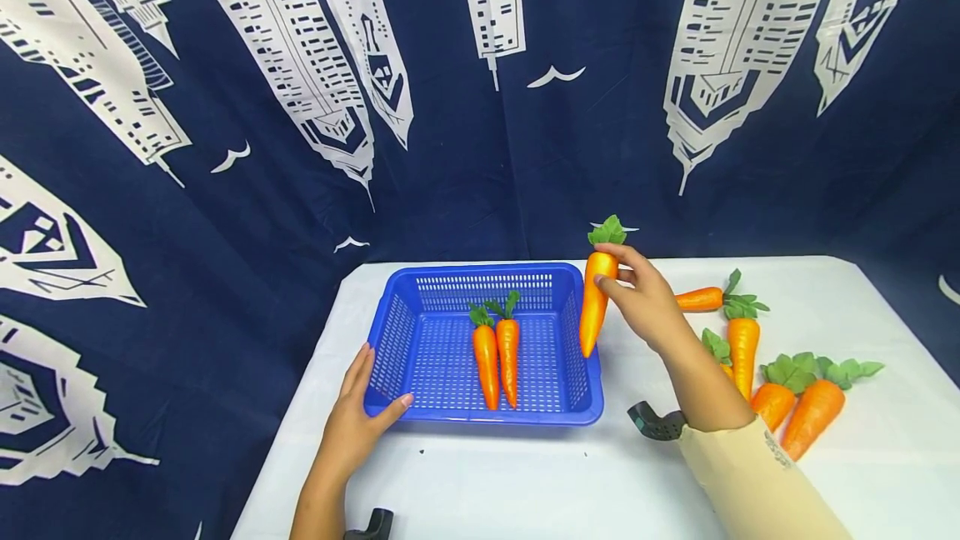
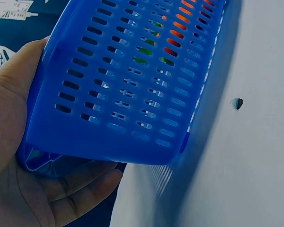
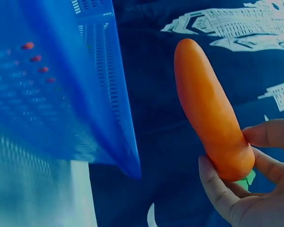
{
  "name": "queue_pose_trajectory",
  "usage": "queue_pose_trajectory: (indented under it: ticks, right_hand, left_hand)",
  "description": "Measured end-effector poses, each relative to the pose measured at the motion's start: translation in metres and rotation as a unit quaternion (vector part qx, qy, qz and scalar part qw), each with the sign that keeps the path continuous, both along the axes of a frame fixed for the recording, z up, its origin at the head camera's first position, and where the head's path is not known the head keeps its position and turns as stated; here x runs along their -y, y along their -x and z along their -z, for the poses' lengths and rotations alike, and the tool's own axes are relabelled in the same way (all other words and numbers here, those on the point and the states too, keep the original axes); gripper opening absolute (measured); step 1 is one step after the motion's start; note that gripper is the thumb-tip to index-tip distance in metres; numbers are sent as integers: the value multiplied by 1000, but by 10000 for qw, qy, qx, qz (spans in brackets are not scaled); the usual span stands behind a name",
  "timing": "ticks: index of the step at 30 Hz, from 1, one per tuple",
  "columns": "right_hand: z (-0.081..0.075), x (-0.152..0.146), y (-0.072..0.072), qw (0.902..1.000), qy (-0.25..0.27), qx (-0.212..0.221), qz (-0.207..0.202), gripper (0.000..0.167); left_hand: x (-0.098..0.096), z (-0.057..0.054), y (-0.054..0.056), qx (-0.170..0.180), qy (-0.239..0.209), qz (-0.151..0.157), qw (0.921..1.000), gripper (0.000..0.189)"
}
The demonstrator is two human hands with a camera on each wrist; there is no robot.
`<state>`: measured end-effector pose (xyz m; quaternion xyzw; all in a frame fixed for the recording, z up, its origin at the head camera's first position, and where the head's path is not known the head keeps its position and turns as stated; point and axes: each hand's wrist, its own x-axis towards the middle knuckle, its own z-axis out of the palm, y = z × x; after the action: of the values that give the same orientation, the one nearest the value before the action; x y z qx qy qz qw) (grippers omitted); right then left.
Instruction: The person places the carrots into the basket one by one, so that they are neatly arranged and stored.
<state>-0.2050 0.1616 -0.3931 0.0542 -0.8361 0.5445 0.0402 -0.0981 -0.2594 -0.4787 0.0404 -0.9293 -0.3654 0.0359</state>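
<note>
While the left hand (image 1: 356, 419) holds the near left corner of the blue basket (image 1: 487, 417), the right hand (image 1: 641, 298) has one orange carrot (image 1: 597, 294) between its thumb and fingers, gripped at the thick end, close below the leaves. This carrot is situated at the right rim of the basket, so the inside of the basket lies to the left of it. In the head view its long axis runs from the leaves at the far side to the tip at the near side, slightly leftward; how steeply it slopes, I cannot tell. The right wrist view shows the carrot apart from the basket wall. The left hand, well apart from this carrot, has its thumb over the near rim and its fingers along the left wall.

Inside the basket, two carrots (image 1: 508, 361) lie side by side, a little right of the middle, with leaves toward the far wall and tips near the near wall. Toward the right edge of the white table (image 1: 585, 482) lie five loose carrots (image 1: 813, 415), some partly hidden by the right forearm.
</note>
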Motion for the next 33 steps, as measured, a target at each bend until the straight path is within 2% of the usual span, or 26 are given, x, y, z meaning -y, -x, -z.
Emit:
queue_pose_trajectory:
  ticks: [8, 15, 24, 33]
  right_hand:
    - [-5, 24, 8, 9997, 93, -124, -201, 46]
    - [-5, 45, 22, 9983, 37, -261, -518, 47]
    - [-5, 71, 32, 9970, -103, -133, -762, 47]
    - [-3, 97, 35, 9957, -173, 120, -904, 45]
  left_hand:
    - [0, 1, 1, -57, -74, 35, 10000, 104]
    - [-1, 0, 2, 2, -62, 12, 10000, 104]
    - [-1, 1, 3, -6, -58, -6, 10000, 104]
    - [-1, 1, 1, -45, -56, -11, 10000, 103]
